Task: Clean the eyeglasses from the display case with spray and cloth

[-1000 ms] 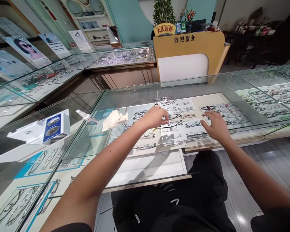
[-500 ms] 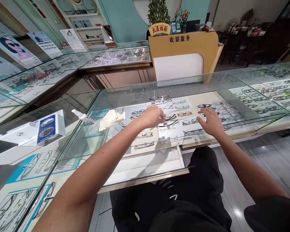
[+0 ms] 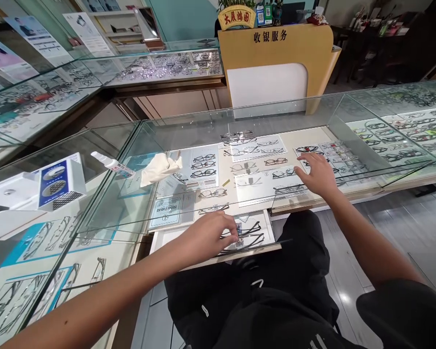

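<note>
My left hand (image 3: 218,231) pinches a pair of dark-framed eyeglasses (image 3: 253,238) over the pulled-out white drawer (image 3: 167,236) at the near side of the glass display case. Two dark temples stick out to the right of my fingertips; part of the frame is hidden behind the fingers. My right hand (image 3: 317,174), fingers apart and holding nothing, is at the glass top (image 3: 294,109) on the right, above rows of eyeglasses. Under the glass, nearest it, are a pair with reddish-brown frames (image 3: 275,161) and a dark pair (image 3: 288,188).
On the glass to the left lie a crumpled cream cloth (image 3: 160,168) and a white spray bottle (image 3: 112,164). Farther left stands an opened blue-and-white box (image 3: 60,182). Other glass cases run along the left and right. A yellow counter (image 3: 276,51) stands beyond.
My left hand has carried the dark eyeglasses from above the middle of the case toward me, down over the drawer. My right hand stays in about the same place. The view has tilted slightly down.
</note>
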{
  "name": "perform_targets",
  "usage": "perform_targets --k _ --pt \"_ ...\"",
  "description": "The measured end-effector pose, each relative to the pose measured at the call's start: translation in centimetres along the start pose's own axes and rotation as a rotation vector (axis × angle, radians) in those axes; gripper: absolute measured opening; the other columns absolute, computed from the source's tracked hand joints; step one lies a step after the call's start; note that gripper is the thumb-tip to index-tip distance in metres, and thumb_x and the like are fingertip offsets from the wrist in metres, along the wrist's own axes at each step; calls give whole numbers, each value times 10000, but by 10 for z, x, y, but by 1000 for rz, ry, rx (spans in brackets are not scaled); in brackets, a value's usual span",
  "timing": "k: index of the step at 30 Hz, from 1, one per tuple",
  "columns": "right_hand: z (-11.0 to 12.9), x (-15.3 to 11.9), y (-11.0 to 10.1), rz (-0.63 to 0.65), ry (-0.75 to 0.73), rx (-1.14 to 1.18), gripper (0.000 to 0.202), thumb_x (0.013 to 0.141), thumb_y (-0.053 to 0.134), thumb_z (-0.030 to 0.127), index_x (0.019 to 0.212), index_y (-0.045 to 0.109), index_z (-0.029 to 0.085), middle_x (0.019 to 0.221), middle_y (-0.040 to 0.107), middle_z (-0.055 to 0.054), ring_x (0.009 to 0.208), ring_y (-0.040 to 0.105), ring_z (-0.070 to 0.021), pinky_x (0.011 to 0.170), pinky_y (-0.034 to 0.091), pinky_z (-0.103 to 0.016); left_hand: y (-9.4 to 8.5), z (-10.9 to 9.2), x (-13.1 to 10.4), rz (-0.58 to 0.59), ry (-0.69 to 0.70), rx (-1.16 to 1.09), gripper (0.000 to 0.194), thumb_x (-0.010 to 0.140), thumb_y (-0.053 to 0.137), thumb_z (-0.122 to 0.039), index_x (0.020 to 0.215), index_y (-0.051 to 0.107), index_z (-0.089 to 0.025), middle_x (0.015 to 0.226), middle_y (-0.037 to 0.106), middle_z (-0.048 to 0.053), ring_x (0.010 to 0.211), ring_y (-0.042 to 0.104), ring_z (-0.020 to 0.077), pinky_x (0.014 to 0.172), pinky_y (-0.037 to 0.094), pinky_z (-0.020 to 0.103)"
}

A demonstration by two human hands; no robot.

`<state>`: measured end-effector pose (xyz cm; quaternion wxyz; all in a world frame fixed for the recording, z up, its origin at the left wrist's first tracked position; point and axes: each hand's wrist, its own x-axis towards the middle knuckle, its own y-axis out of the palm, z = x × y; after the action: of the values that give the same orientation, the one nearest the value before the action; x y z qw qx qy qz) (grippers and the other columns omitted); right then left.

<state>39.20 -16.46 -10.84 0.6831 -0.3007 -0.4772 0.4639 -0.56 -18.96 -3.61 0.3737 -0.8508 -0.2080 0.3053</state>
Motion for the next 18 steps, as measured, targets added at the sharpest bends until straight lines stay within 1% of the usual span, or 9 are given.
perform_targets --k 2,3,4,6,8,11,15,18 --pt "-14 2 -8 80 -59 0 485 1015 574 564 1347 730 246 1476 723 -139 1389 619 -440 1131 500 -629 14 9 9 -25 -28 18 247 1016 613 -390 895 785 -260 1021 821 58 1070 721 301 943 518 419" --pt "-23 3 -11 122 -98 5 494 1024 569 571 1377 721 260 1507 711 -122 1410 616 -427 1158 492 -626 19 14 14 -35 -34 35 248 1019 601 -378 898 780 -256 1021 821 61 1072 721 305 936 520 420" --pt "-32 4 -15 137 -120 5 502 1037 553 566 1407 711 266 1538 694 -116 1429 610 -417 1188 477 -625 25 19 21 -44 -34 55 247 1022 590 -363 901 774 -251 1022 821 65 1076 719 309 932 522 421" --pt "-48 6 -19 121 -104 -52 566 1045 539 586 1476 675 245 1610 630 -144 1486 557 -443 1223 435 -662 35 29 37 -53 -28 93 241 1023 573 -329 909 765 -240 1047 820 70 1074 719 308 917 528 418" --pt "-58 8 -20 104 -66 -107 632 1042 538 608 1521 640 209 1645 580 -185 1521 510 -469 1237 405 -685 43 40 59 -69 -29 132 246 1029 553 -308 934 767 -233 1099 815 76 1061 719 297 873 534 405" --pt "-59 9 -18 120 -54 -111 653 1046 532 617 1542 619 200 1644 575 -194 1520 511 -457 1251 393 -670 52 58 98 -132 -43 223 249 1030 553 -309 970 780 -225 1097 803 107 1056 701 306 826 522 399" --pt "-55 9 -18 119 -46 -90 636 1044 538 618 1531 630 219 1641 585 -175 1514 521 -444 1262 381 -666 53 78 153 -173 -6 260 247 1009 574 -288 950 794 -192 1090 794 145 1073 662 332 885 512 432" --pt "-53 9 -19 105 -31 -86 615 1034 561 603 1521 641 236 1641 590 -160 1509 526 -446 1268 371 -680 52 89 183 -196 33 260 286 1009 535 -261 944 805 -192 1086 789 136 1062 635 316 921 502 436"
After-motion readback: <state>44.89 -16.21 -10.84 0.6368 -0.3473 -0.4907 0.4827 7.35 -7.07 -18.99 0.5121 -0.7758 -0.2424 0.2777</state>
